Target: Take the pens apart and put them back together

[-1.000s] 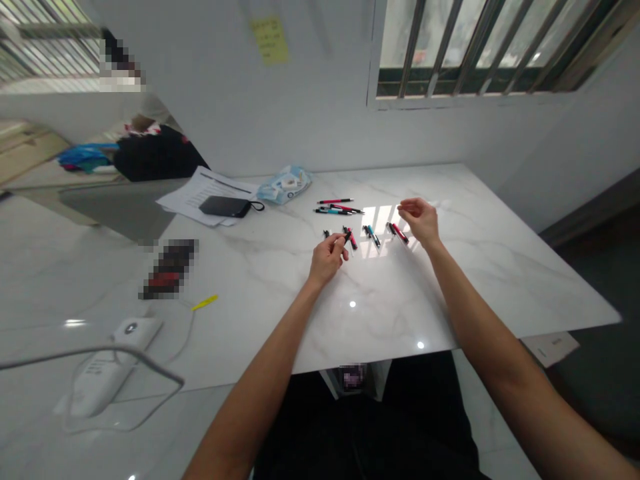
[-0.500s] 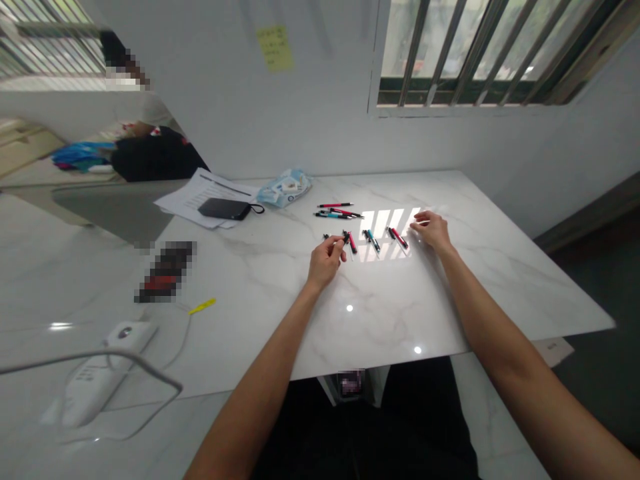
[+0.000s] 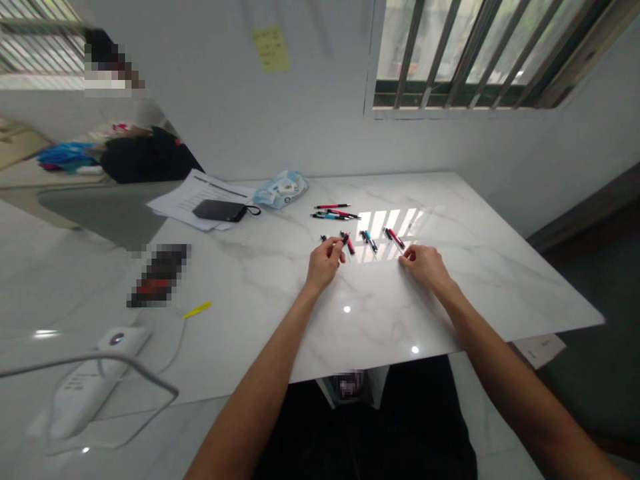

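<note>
My left hand [image 3: 324,265] is closed in a pinch on a small black pen part [image 3: 345,239], just in front of a red pen barrel [image 3: 351,247]. To its right lies a blue pen [image 3: 370,241] with a thin refill beside it. My right hand [image 3: 426,264] is lowered to the tabletop, fingertips pinched at the near end of a thin pale pen refill [image 3: 399,247]. That refill lies alongside the rightmost red pen barrel [image 3: 396,237]. A black piece [image 3: 323,238] is partly hidden behind my left fingers. Farther back rests a group of pens, red [image 3: 332,206] and blue [image 3: 329,216].
A wipes packet [image 3: 283,189], papers [image 3: 173,203] and a black pouch-like device [image 3: 220,210] lie at the back left. Nearer left are a yellow tag [image 3: 197,310] and a white power strip [image 3: 95,383] with a cable. A wall stands behind the table [image 3: 240,267].
My right hand has come down and toward me, from beside the rightmost red pen to the near end of its refill. My left hand stays almost where it was.
</note>
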